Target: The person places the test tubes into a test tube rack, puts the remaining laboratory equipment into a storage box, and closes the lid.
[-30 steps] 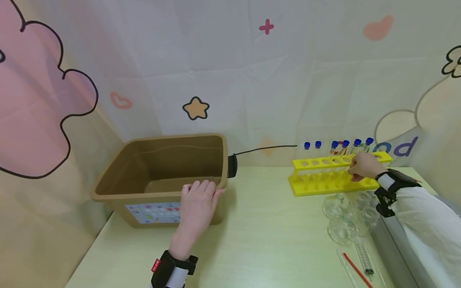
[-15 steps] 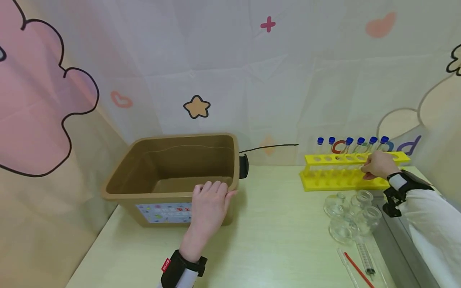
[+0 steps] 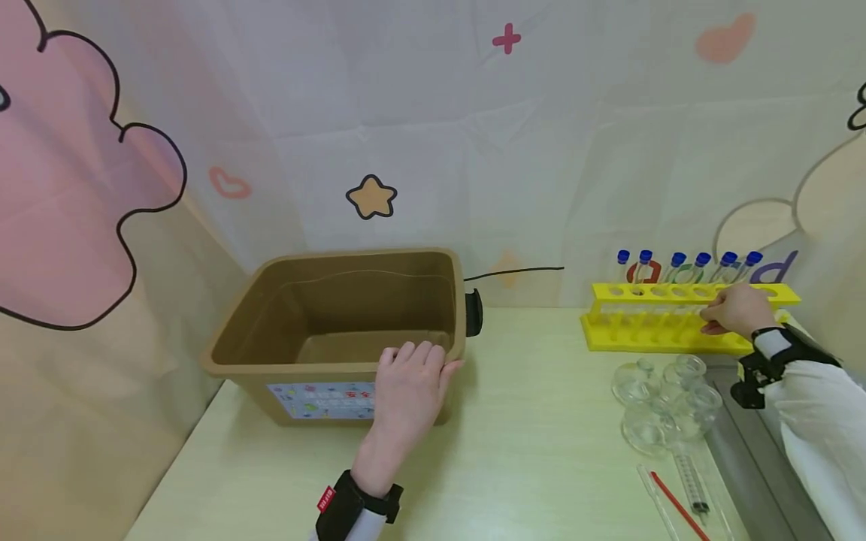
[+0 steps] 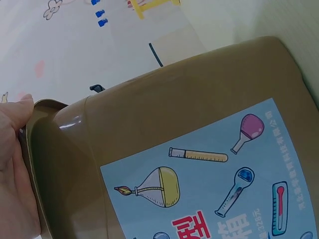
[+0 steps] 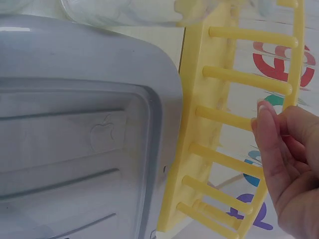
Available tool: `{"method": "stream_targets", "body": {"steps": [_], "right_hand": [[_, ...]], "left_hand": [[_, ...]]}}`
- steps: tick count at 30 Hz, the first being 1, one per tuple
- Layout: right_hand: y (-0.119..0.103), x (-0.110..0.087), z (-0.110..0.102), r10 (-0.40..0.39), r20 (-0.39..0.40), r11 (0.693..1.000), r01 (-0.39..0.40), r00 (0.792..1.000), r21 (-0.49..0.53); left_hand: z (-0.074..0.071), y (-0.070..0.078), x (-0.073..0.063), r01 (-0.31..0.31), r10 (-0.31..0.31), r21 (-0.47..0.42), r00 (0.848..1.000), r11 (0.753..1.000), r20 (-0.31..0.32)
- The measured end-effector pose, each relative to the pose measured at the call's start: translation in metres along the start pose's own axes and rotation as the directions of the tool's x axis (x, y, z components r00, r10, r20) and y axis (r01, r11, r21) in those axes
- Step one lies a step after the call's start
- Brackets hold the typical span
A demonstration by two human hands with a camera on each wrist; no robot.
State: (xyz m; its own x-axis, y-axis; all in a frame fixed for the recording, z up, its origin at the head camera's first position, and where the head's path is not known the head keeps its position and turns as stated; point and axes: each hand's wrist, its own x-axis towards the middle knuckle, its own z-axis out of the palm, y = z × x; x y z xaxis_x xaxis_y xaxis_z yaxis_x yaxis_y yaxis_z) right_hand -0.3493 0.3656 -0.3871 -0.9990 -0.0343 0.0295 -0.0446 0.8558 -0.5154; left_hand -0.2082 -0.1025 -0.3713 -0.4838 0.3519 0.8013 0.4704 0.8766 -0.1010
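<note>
My left hand (image 3: 409, 387) grips the front rim of a brown plastic bin (image 3: 230, 370) near its right corner, thumb reaching round the corner. The left wrist view shows the bin's front with a blue label (image 4: 199, 159). At the right, my right hand (image 3: 737, 309) holds the upper bar of a yellow test tube rack (image 3: 609, 342); its fingers and thumb close on the bar in the right wrist view. Several test tubes with blue caps (image 3: 678, 258) stand in the rack, leaning a little. The bin's inside shows only bare brown walls.
Clear glass bottles (image 3: 646, 430) cluster in front of the rack. A syringe (image 3: 691, 481), a red stick (image 3: 679, 506) and a clear dropper (image 3: 655, 496) lie nearer. A grey plastic lid or tray (image 3: 754, 443) lies along the right edge. A printed cloth (image 3: 433, 150) hangs behind.
The bin and the rack have both slid to the right, each with the hand on it. The glass bottles stay nearly in place.
</note>
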Motion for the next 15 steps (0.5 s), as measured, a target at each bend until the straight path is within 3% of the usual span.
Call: {"method": "stream_targets", "body": {"steps": [10, 15], "right_hand": [[0.033, 0.01, 0.008, 0.092, -0.07, 0.996, -0.091, 0.993, 0.02], [0.022, 0.003, 0.003, 0.057, -0.053, 0.996, -0.053, 0.997, 0.073]], "left_hand": [[-0.001, 0.013, 0.001, -0.004, 0.004, -0.008, 1.0, 1.0, 0.023], [0.001, 0.017, 0.002, -0.01, 0.01, -0.012, 1.0, 1.0, 0.005]]}}
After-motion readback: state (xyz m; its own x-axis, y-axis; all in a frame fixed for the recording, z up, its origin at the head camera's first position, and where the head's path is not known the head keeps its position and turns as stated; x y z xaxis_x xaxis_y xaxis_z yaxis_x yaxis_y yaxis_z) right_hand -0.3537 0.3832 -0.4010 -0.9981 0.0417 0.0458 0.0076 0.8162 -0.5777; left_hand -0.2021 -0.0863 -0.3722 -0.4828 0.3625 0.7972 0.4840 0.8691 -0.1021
